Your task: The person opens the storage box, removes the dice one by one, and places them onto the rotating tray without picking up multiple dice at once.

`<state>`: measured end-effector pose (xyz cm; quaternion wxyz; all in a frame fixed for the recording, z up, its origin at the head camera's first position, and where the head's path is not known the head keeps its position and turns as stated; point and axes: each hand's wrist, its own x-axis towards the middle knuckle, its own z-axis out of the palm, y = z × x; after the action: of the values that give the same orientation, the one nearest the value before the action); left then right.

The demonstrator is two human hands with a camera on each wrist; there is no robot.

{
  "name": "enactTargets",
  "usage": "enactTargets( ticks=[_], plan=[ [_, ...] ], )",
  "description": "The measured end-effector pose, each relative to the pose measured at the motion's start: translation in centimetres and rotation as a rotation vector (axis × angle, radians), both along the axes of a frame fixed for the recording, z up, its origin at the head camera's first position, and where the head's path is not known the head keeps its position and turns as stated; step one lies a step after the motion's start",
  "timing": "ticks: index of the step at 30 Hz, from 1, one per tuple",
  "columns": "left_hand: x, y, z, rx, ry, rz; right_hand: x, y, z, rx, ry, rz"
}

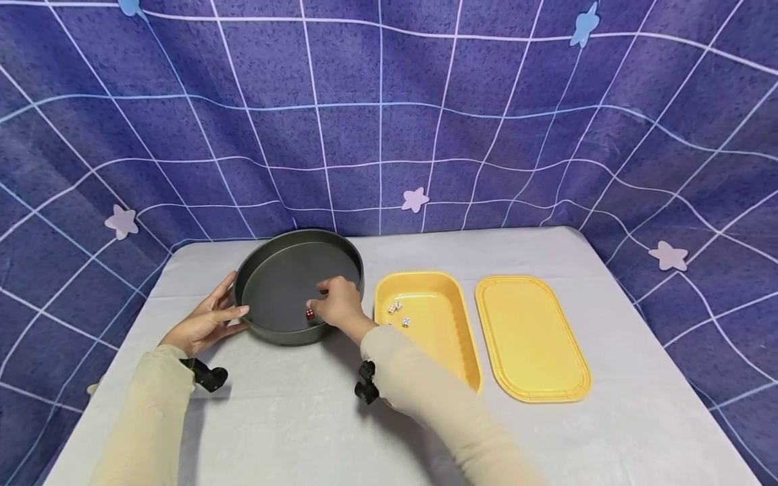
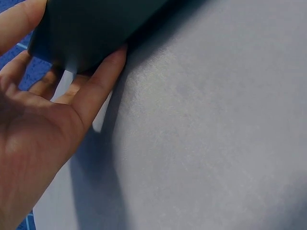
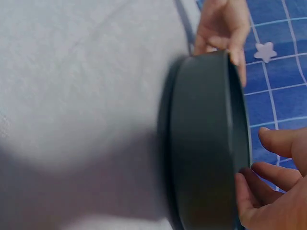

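My left hand (image 1: 203, 320) grips the left side of a round dark grey pan (image 1: 279, 283), the thumb at its rim and the other fingers low against the outer wall. Over the near right rim reaches my right hand (image 1: 340, 304), its thumb standing apart from the other fingers in the right wrist view. Right at its fingertips is a red die (image 1: 310, 314) with white pips, inside the pan's outline. In that wrist view the pan's wall hides some fingertips, and the die does not show.
Right of the pan stands a yellow tray (image 1: 467, 331) holding several white dice (image 1: 406, 322), partly covered by my right sleeve. Farther right lies a flat yellow lid (image 1: 531, 337). A blue gridded curtain (image 1: 377, 135) hangs behind the white-covered table (image 1: 273, 418).
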<state>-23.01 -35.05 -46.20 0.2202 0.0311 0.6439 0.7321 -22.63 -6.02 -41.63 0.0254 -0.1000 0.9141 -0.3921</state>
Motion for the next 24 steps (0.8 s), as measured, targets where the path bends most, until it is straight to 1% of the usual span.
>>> enactTargets(
  ticks=[3,9,13,16,20,24],
  plan=[
    [0.0,0.0,0.0,0.008,0.003,0.002,-0.2,0.9,0.7,-0.047,-0.032,0.019],
    [0.1,0.0,0.0,0.022,0.001,0.005,0.0,3.2,1.5,-0.150,-0.079,0.015],
    [0.1,-0.2,-0.1,0.027,-0.002,0.009,0.3,4.9,2.2,-0.230,-0.084,0.014],
    [0.1,-0.2,-0.1,0.029,-0.002,0.008,0.7,6.2,2.7,-0.292,-0.090,0.028],
    [0.1,-0.2,-0.2,0.025,0.000,0.002,1.5,8.2,3.3,-0.324,-0.111,0.039],
    [0.1,-0.2,-0.2,0.022,0.001,0.002,2.5,10.3,3.5,-0.307,-0.103,0.045]
  ],
)
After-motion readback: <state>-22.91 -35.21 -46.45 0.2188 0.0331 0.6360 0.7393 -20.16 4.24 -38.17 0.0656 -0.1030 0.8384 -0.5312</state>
